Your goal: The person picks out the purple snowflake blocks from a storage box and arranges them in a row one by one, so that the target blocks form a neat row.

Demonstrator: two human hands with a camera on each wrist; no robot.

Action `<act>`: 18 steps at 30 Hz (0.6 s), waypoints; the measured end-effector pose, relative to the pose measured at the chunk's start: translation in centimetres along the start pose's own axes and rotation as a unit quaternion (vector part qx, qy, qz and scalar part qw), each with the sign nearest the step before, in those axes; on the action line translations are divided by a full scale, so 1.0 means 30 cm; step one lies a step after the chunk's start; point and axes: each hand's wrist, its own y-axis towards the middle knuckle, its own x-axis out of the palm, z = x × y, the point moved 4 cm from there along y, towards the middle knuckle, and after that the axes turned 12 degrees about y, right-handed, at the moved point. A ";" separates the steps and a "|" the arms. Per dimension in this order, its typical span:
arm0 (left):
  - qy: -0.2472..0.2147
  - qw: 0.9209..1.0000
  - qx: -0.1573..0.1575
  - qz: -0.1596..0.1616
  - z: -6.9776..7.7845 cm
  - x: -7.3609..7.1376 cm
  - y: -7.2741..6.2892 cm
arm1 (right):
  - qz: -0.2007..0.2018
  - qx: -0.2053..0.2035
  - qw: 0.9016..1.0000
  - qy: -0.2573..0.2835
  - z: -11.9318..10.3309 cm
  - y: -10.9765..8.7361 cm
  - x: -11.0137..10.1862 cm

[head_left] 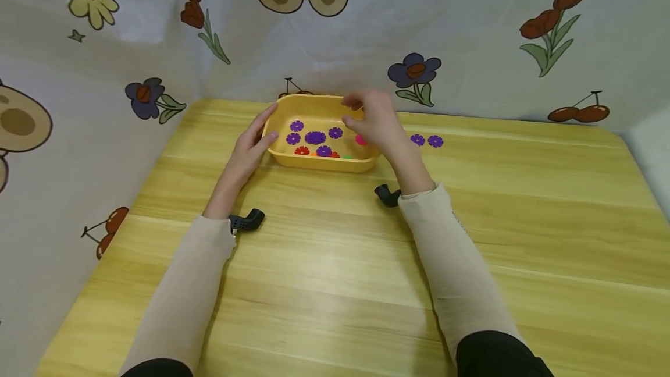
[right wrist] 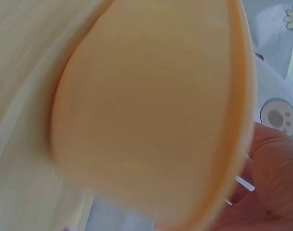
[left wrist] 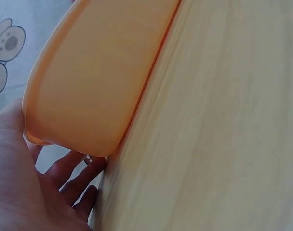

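Observation:
A yellow plastic bin (head_left: 324, 164) stands at the back of the table with flower-shaped plastic discs inside. Several are purple (head_left: 316, 138); red (head_left: 302, 150), pink (head_left: 360, 139) and green bits also show. My left hand (head_left: 250, 147) holds the bin's left end, thumb at the rim and fingers along the outside wall. Over the bin's right end, my right hand (head_left: 376, 118) hangs with bent fingers and the thumb apart from them; I see nothing between them. In the right wrist view, the bin's wall (right wrist: 146, 106) hides most of that hand's fingers.
Two purple discs (head_left: 426, 141) lie on the wooden table (head_left: 324, 260) just right of the right forearm. A printed cloth (head_left: 335, 45) with flowers, cherries and paws hangs directly behind the bin. Dark wrist-camera mounts (head_left: 248, 220) stick out from both wrists.

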 end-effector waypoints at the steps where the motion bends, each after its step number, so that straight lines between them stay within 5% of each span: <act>1: 0.000 1.000 0.000 0.001 -0.001 0.001 0.002 | -0.011 0.003 1.000 0.000 -0.006 0.010 0.017; 12: -0.007 1.000 0.010 -0.007 -0.006 0.012 0.004 | -0.119 0.062 0.991 -0.026 -0.033 0.075 0.186; 18: -0.003 1.000 0.004 0.000 -0.013 -0.003 0.003 | -0.148 0.043 0.987 -0.051 -0.029 0.084 0.243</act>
